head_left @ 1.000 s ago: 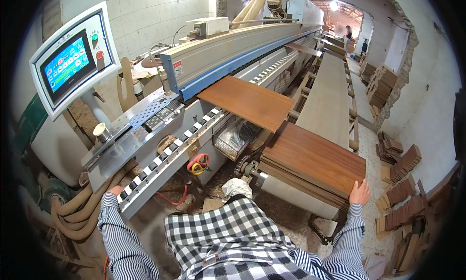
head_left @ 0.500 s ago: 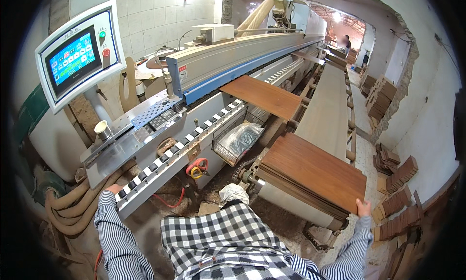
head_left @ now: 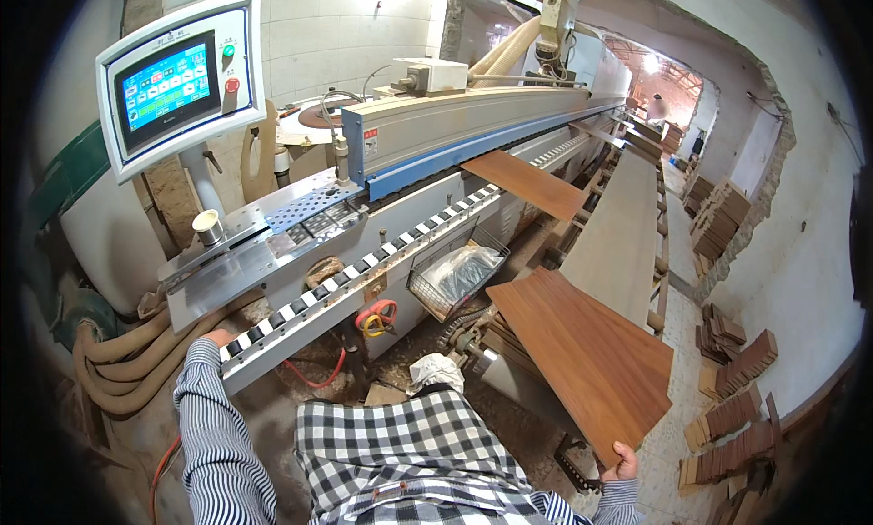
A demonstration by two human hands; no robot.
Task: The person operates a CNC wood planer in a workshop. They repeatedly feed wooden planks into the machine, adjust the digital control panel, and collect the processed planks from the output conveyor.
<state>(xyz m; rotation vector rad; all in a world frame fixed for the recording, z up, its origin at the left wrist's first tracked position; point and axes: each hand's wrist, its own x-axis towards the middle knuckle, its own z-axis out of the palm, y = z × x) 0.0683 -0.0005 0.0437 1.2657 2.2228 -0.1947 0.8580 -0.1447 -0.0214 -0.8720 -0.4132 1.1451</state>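
My right hand (head_left: 621,461) is closed on the near corner of a reddish-brown wood-grain board (head_left: 582,352). This board lies turned askew over a stack of like boards (head_left: 655,357), its held corner sticking out past the stack. At the left, my left hand (head_left: 220,337) is closed around the near end of a roller rail (head_left: 355,272) with black and white rollers; part of its fingers is hidden by the rail. Farther along, another brown board (head_left: 529,184) lies partly under the blue-edged beam (head_left: 436,170) of a long machine.
A control screen (head_left: 168,86) stands at the left above coiled hoses (head_left: 127,379). A wire basket (head_left: 457,279) hangs below the rail, near red-handled scissors (head_left: 377,318). A roller conveyor (head_left: 618,229) runs away at the right, beside stacked panels (head_left: 727,443). Far off is a person (head_left: 657,106).
My right hand has moved nearer and left, swinging the top board askew over the stack. My left hand stays at the rail end. The view has shifted a little.
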